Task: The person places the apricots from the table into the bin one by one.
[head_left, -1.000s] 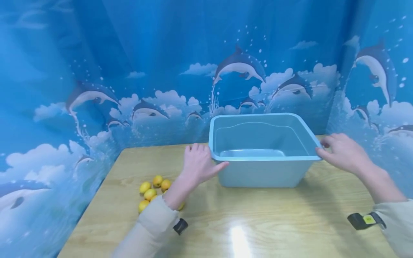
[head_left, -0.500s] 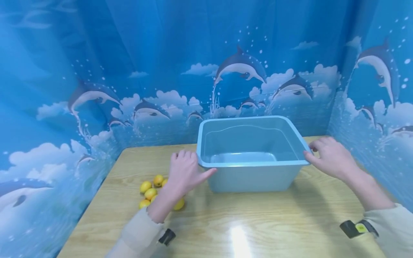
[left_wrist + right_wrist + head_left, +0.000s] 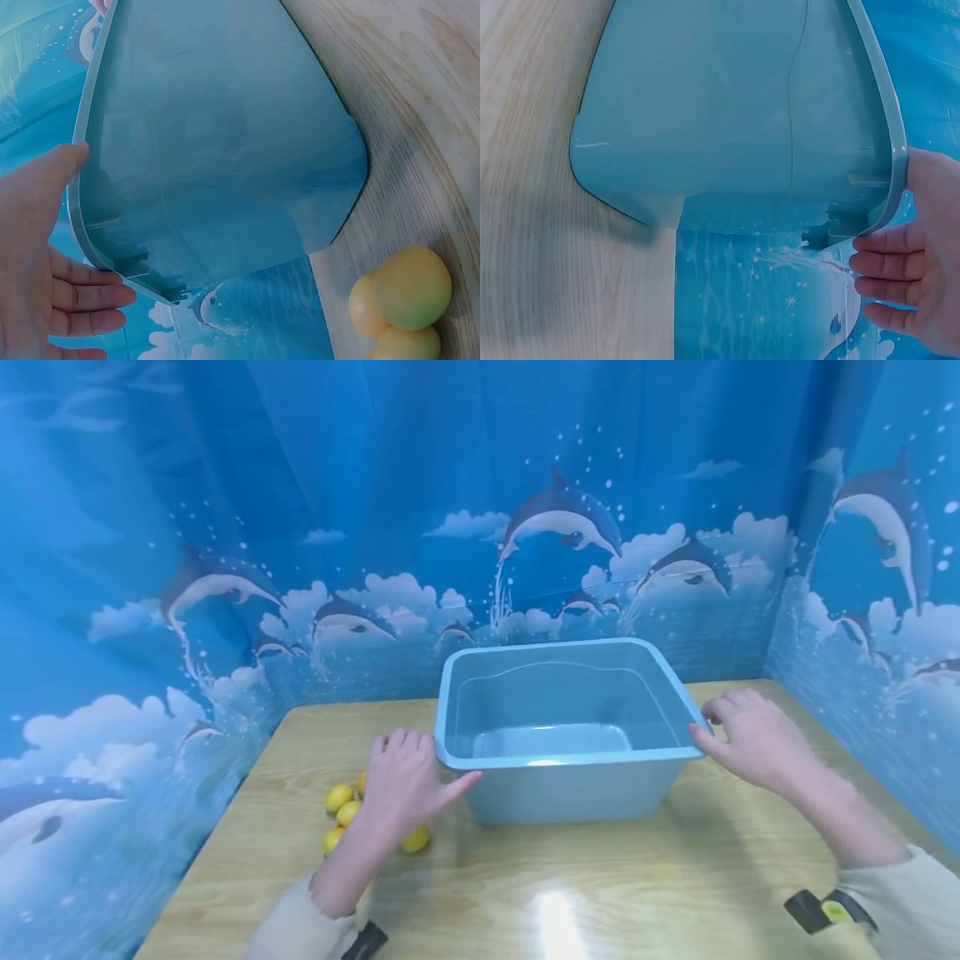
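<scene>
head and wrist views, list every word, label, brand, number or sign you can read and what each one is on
No text can be read in any view.
Yellow-green patch on the dark device at the right wrist: any marks are too small and blurred to read.
Blue tub: no lettering visible.
Dolphin backdrop: pictures only, no lettering visible.

- Head view bright; a white glare streak on the table [image 3: 615, 877].
- Small highlight on the near rim of the bin [image 3: 570, 797].
- Soft shadow to its right.
- Wrist views dimmer, duller.
</scene>
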Demonstrator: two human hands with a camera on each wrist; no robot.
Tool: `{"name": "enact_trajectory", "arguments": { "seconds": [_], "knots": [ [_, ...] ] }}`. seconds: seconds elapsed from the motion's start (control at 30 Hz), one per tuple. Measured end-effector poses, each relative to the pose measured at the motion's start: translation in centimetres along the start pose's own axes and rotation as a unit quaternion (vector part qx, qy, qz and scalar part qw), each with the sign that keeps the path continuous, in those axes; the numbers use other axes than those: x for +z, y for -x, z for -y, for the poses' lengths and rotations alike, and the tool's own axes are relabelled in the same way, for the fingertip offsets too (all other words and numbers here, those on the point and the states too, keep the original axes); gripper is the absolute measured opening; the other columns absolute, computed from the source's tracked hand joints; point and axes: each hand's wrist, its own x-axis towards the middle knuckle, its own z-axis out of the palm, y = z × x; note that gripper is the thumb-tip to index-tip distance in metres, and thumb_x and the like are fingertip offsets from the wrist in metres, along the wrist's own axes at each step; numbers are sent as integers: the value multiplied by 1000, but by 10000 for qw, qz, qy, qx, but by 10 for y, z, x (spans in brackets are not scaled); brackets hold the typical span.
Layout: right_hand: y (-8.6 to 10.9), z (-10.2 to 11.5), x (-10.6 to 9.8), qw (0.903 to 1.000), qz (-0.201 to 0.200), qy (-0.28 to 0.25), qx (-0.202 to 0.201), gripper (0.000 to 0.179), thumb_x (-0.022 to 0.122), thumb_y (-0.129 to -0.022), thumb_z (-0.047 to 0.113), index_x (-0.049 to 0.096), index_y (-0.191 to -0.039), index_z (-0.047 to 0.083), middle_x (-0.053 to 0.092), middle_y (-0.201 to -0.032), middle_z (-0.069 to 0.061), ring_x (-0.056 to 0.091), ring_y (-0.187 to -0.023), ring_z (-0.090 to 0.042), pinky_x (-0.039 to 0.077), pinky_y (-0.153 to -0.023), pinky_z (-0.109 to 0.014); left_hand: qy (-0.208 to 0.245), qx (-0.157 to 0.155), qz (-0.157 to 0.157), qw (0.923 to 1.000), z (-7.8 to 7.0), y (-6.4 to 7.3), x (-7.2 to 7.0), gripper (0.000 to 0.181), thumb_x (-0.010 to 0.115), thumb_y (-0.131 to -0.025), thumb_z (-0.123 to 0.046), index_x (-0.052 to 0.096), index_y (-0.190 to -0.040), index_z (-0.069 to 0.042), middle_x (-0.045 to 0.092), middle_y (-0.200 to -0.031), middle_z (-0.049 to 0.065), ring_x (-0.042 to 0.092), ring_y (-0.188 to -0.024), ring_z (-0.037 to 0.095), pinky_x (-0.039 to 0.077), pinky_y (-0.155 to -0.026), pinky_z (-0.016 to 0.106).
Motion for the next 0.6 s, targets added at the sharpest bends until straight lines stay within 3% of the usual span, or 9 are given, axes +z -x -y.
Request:
{"name": "enact_trajectory", "arguments": {
  "seconds": [0.4,0.6],
  "knots": [
    [10,14,7,9994,-342,-21,-37,29,58,-86,24,62,-87,-4,58,-83,-13,52,-79,-31,41,-67,-46,87,134,-531,9985,8,18,1,69,55,-71,-73,57,-78,-5,57,-75,8,53,-76,26,43,-70,41],
    [11,22,6,9994,-337,-38,-118,28,58,-86,24,61,-89,-4,58,-85,-13,51,-82,-32,40,-70,-47,129,-44,-414,9990,12,24,-2,71,55,-71,-74,58,-82,-4,59,-79,10,55,-80,28,43,-73,44]
  ]
}}
